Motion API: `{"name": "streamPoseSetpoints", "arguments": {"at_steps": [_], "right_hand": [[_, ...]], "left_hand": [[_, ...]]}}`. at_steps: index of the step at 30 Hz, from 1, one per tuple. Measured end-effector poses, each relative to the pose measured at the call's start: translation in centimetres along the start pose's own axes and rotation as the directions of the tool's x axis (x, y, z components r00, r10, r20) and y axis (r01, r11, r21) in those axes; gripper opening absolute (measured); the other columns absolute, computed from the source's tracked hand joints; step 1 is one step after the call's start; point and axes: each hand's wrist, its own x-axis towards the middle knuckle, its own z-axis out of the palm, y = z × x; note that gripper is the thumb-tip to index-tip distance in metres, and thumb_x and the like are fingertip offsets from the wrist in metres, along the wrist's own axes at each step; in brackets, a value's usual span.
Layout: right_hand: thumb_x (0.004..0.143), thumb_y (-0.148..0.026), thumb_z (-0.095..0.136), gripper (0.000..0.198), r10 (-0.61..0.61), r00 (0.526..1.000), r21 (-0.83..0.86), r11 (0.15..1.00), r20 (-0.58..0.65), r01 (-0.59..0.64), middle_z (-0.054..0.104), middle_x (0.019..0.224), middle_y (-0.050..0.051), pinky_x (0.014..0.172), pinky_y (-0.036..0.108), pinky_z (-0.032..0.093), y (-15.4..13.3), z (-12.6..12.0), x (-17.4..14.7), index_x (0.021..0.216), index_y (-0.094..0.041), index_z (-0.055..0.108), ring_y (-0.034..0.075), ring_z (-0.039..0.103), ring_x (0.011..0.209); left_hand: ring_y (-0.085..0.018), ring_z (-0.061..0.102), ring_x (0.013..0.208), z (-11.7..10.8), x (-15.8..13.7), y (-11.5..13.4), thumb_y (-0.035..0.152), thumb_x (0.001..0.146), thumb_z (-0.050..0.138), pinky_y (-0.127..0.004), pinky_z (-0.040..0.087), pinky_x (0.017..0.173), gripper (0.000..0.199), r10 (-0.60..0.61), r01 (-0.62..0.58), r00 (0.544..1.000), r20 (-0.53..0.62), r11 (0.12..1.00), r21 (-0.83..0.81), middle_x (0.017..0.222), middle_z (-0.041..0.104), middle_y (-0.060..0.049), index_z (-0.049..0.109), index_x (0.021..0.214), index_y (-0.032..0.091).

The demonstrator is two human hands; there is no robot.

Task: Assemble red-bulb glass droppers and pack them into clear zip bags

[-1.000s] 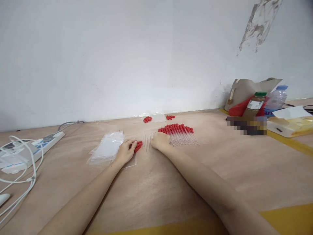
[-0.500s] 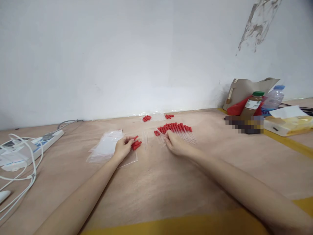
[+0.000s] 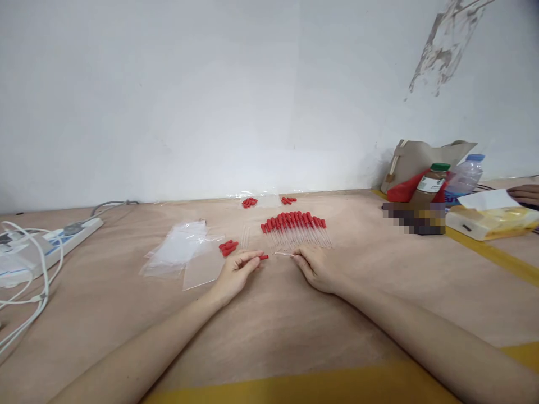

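A red rubber dropper bulb (image 3: 264,257) is pinched in my left hand (image 3: 236,276), its end pointing right. My right hand (image 3: 316,269) grips a thin clear dropper tube (image 3: 283,255), held nearly level and pointing left at the bulb. A short gap separates the two. Just beyond them lies a fanned row of droppers (image 3: 298,220) with red bulbs on clear stems. Several loose red bulbs (image 3: 228,247) sit behind my left hand, beside a few bare clear tubes (image 3: 245,235).
Clear plastic bags (image 3: 179,247) lie to the left; a power strip (image 3: 80,238) with white cables is farther left. Two small bulb piles (image 3: 249,202) rest near the wall. At right stand bottles (image 3: 430,182), a bag (image 3: 415,157) and a yellow packet (image 3: 492,216), with another person's hand (image 3: 524,193) behind.
My left hand has moved right, away from the loose bulbs, carrying one. My right hand has drawn back from the dropper row with a tube. Another person's hand has appeared at the right edge.
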Motion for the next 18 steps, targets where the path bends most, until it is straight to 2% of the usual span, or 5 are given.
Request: {"name": "streamPoseSetpoints", "arguments": {"at_steps": [4,10,14,18], "right_hand": [[0.087,-0.022,0.035,0.018,0.009,0.999,-0.017,1.000,0.043,-0.008,0.060,0.082,0.003,0.076,0.029,0.034,-0.47,0.44,-0.03,0.086,-0.018,0.052,0.014,0.052,0.076],[0.088,-0.024,0.032,0.022,-0.014,0.997,-0.053,0.998,0.071,0.018,0.062,0.085,0.004,0.077,0.030,0.031,-0.69,0.63,0.00,0.089,-0.018,0.053,0.014,0.053,0.075],[0.088,-0.025,0.033,0.022,-0.017,0.996,-0.078,0.997,0.083,0.023,0.063,0.082,0.003,0.076,0.029,0.030,-0.74,0.48,0.00,0.086,-0.018,0.054,0.012,0.053,0.071],[0.088,-0.026,0.034,0.023,-0.040,0.992,-0.051,0.998,0.116,0.046,0.063,0.082,0.002,0.075,0.029,0.028,-0.86,0.21,0.06,0.086,-0.019,0.056,0.012,0.053,0.069]], "left_hand": [[-0.020,0.062,0.075,0.81,-0.36,0.08,0.036,0.069,0.063,-0.031,0.050,0.065,0.032,-0.050,0.049,0.998,0.029,0.998,0.028,0.086,0.067,-0.007,0.065,0.094,0.016],[-0.017,0.063,0.063,0.89,-0.38,-0.33,0.037,0.070,0.062,-0.028,0.049,0.057,0.028,-0.078,0.080,0.995,0.057,0.996,-0.029,0.072,0.068,-0.005,0.062,0.086,0.015],[-0.017,0.062,0.063,0.94,-0.36,-0.60,0.036,0.070,0.061,-0.027,0.048,0.057,0.027,-0.060,0.062,0.996,0.067,0.997,-0.034,0.069,0.067,-0.004,0.061,0.087,0.015],[-0.015,0.060,0.060,0.93,-0.58,-0.46,0.036,0.074,0.057,-0.026,0.047,0.055,0.025,0.021,-0.025,0.996,0.085,0.998,0.056,0.070,0.066,-0.004,0.064,0.088,0.016]]}}
